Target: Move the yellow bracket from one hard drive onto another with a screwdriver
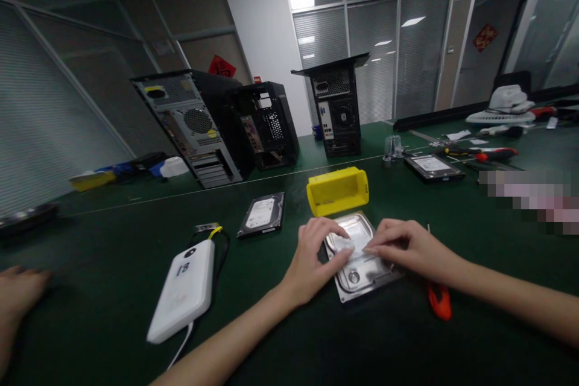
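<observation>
A silver hard drive lies on the green table in front of me, with a pale label on its upper face. My left hand rests on the drive's left side, thumb and fingers apart at the label, holding nothing. Over the label's right edge, my right hand has its thumb and fingertips pinched together; what lies between them is too small to make out. Just behind the drive stands a yellow bin. A screwdriver with an orange handle lies under my right wrist.
White power bank with a cable and another hard drive are at left. Computer cases stand behind. A third drive and several tools lie at right. Another person's hand rests at the left edge.
</observation>
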The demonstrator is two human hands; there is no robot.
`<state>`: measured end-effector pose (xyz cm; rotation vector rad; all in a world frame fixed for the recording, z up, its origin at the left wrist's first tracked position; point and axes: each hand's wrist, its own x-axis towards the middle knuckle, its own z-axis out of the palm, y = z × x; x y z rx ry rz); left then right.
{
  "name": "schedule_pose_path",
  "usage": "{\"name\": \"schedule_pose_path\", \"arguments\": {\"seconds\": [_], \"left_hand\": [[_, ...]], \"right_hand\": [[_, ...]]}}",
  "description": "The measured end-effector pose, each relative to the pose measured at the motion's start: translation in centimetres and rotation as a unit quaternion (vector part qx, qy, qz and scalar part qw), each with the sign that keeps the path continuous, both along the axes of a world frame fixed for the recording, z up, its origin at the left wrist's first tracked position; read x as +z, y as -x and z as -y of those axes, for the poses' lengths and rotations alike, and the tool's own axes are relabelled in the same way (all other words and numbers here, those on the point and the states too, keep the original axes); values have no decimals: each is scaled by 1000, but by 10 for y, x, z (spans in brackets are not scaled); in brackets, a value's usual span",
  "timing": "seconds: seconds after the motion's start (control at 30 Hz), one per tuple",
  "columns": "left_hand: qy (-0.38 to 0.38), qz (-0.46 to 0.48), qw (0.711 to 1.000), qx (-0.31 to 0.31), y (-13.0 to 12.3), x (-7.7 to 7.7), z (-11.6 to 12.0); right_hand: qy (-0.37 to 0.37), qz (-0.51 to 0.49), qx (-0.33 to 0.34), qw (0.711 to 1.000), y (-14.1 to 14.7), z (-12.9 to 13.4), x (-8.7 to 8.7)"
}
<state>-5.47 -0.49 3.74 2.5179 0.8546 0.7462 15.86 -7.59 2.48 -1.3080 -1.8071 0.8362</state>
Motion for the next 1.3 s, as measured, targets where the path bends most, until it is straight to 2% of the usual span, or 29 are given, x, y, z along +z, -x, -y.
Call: {"name": "schedule_pose_path", "arguments": {"seconds": [0.1, 0.2, 0.4, 0.53, 0.73, 0.87, 1.3], "left_hand": [[36, -30, 999, 11, 10, 4, 23], [83, -56, 994, 47, 21, -1, 40], [171, -75, 981, 57, 26, -15, 41], [152, -106, 981, 48, 24, -15, 40], [147, -135, 978, 66, 23, -11, 44], [146, -126, 980, 47, 24, -13, 44], [133, -121, 982, 51, 26, -20, 43]], "right_hand": [[-48, 34, 10, 998, 19, 4, -1], [-56, 67, -6, 996, 37, 2, -1], [-79, 81, 37, 993, 49, -2, 1], [-97, 105, 42, 989, 51, 2, -2], [-95, 121, 33, 988, 52, 3, -3], [-98, 117, 31, 988, 50, 4, -4], [-121, 126, 33, 984, 49, 6, -5]]}}
